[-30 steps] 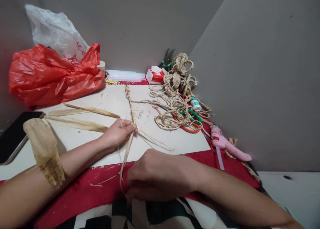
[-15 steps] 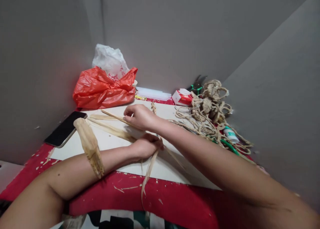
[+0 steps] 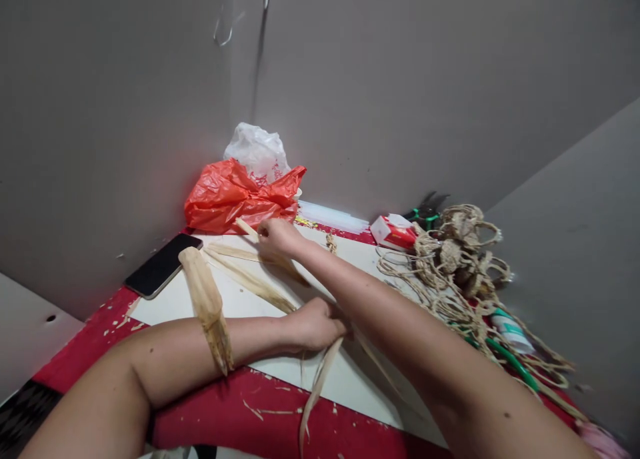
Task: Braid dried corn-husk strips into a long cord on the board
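Observation:
My right hand [image 3: 281,239] is closed on a dried corn husk strip [image 3: 246,229], whose pale end sticks out beyond the fingers near the red bag. Nearer to me, my left hand [image 3: 317,324] is closed in a pinch, with narrow husk ends [image 3: 320,382] hanging out below it. The right forearm partly covers the left fingertips. Flat on the white board [image 3: 163,305] lie further husk strips [image 3: 250,282] between the two hands and the phone. A wide husk piece [image 3: 205,292] rests across my left forearm. Past my right wrist, a knotted braid end [image 3: 331,243] shows.
A red plastic bag [image 3: 225,195] and a white plastic bag [image 3: 257,152] stand at the back. A black phone [image 3: 163,267] lies left. To the right are a heap of braided cords [image 3: 450,259], a red-and-white box [image 3: 394,232], green-handled pliers [image 3: 425,215] and a white-and-green roll [image 3: 513,331].
My right hand has moved away from my left hand, toward the red bag, with the husk strip. The left hand keeps its pinch. The whole view has shifted.

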Demonstrator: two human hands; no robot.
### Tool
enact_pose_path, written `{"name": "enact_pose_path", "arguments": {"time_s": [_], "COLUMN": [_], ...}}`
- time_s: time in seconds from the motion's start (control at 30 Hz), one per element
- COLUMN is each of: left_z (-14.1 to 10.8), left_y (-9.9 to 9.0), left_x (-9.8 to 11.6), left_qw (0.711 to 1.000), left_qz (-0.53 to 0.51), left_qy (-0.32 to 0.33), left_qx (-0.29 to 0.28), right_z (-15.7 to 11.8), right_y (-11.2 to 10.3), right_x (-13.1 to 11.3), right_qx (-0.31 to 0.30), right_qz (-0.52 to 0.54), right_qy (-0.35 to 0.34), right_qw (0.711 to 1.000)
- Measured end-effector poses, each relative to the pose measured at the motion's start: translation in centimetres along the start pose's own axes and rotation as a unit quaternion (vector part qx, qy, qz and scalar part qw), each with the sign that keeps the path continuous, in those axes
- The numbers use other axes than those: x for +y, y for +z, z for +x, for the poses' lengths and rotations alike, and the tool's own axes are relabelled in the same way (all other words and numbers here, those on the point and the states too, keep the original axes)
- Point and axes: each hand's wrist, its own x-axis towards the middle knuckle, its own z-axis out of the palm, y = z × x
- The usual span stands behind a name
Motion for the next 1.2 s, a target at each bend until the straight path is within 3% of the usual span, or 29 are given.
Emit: {"name": "enact_pose_path", "arguments": {"time_s": [0.1,0.23,0.4,0.5,0.63,0.73,1.0,1.2], "left_z": [0.1,0.3,0.1,-0.3,-1.1,-1.3,-0.9,-0.4], "left_y": [0.0,0.0,0.0,-0.2,-0.4,-0.5,-0.4,-0.1], "left_x": [-0.2,-0.4,-0.2,0.6,1.7,1.9,1.5,0.5], "left_qw": [1.0,1.0,0.999,0.998,0.99,0.99,0.997,0.999], "left_qz": [-0.015,0.002,0.008,0.049,0.099,0.092,0.057,0.022], "left_qy": [0.002,0.008,0.018,0.018,0.098,0.097,0.053,0.043], "left_qx": [-0.005,0.013,0.027,0.028,0.036,0.039,0.031,0.014], "right_z": [-0.1,-0.1,0.2,0.1,-0.3,-0.4,-0.1,0.5], "right_y": [-0.3,0.4,1.5,2.0,2.4,2.4,2.3,1.8], "right_x": [0.2,-0.3,-0.8,-1.4,-2.1,-2.1,-1.3,-0.6], "right_qx": [0.037,0.058,0.033,-0.021,-0.038,-0.035,-0.018,0.091], "right_qz": [0.004,0.033,0.036,0.044,-0.021,-0.057,-0.03,-0.028], "right_qy": [-0.012,-0.098,-0.117,-0.154,-0.206,-0.186,-0.137,-0.018], "right_qw": [0.999,0.993,0.992,0.987,0.977,0.98,0.99,0.995]}}
